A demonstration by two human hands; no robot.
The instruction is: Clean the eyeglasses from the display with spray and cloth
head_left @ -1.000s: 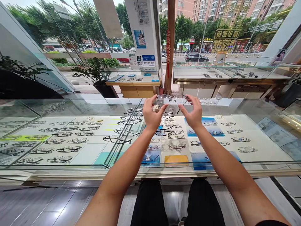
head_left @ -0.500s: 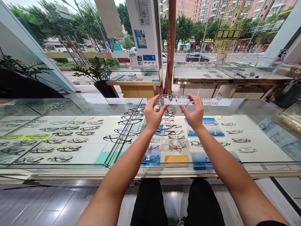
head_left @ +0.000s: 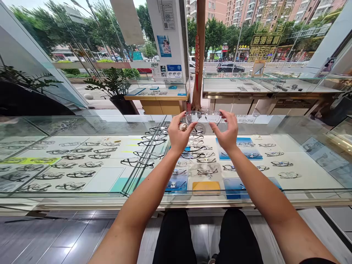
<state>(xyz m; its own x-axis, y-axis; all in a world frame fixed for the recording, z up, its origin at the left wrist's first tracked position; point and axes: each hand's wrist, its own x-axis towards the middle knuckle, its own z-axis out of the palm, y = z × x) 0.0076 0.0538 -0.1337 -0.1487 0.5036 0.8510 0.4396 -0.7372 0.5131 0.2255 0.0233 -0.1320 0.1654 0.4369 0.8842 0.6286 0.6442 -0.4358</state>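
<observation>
A pair of thin-framed glasses [head_left: 213, 116] is held up level above the glass counter, its clear lenses side by side. My left hand [head_left: 179, 132] pinches its left side between thumb and fingers, and my right hand [head_left: 227, 131] pinches the right side. A small whitish object [head_left: 183, 127] shows at my left palm; what it is I cannot make out. Below and left of my hands, several dark-framed glasses [head_left: 152, 142] lie in a column on the counter.
The glass display counter [head_left: 104, 200] spans the view, with rows of glasses inside. A yellow case [head_left: 206, 187] and blue trays [head_left: 252, 154] lie under the glass. Beyond stand a wooden post [head_left: 198, 73], a potted plant [head_left: 121, 104] and more showcases [head_left: 165, 96].
</observation>
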